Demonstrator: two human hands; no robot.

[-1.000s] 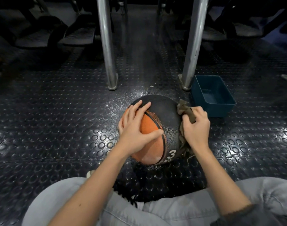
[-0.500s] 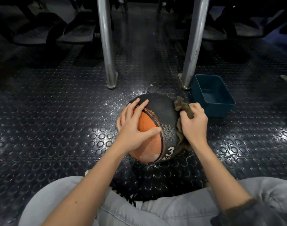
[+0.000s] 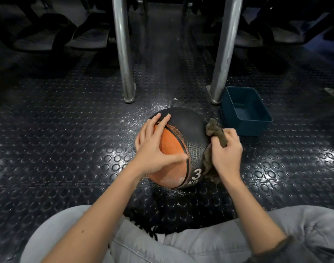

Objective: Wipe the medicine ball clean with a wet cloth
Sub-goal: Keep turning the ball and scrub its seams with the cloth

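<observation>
A black and orange medicine ball marked "3 KG" sits on the studded rubber floor in front of my knees. My left hand lies spread over its orange panel, fingers straight and thumb across the seam. My right hand grips a bunched brown-grey cloth and holds it against the ball's right side. More of the cloth hangs down below that hand beside the "3". White dust speckles the ball's lower part.
A dark blue plastic tub stands just right of the ball, behind my right hand. Two metal posts rise from the floor beyond the ball. White specks lie scattered on the floor around it. My legs in grey trousers are at the bottom.
The ball, both hands and the cloth sit a little lower in the picture than 0.5 s ago. My left hand keeps its place on the ball.
</observation>
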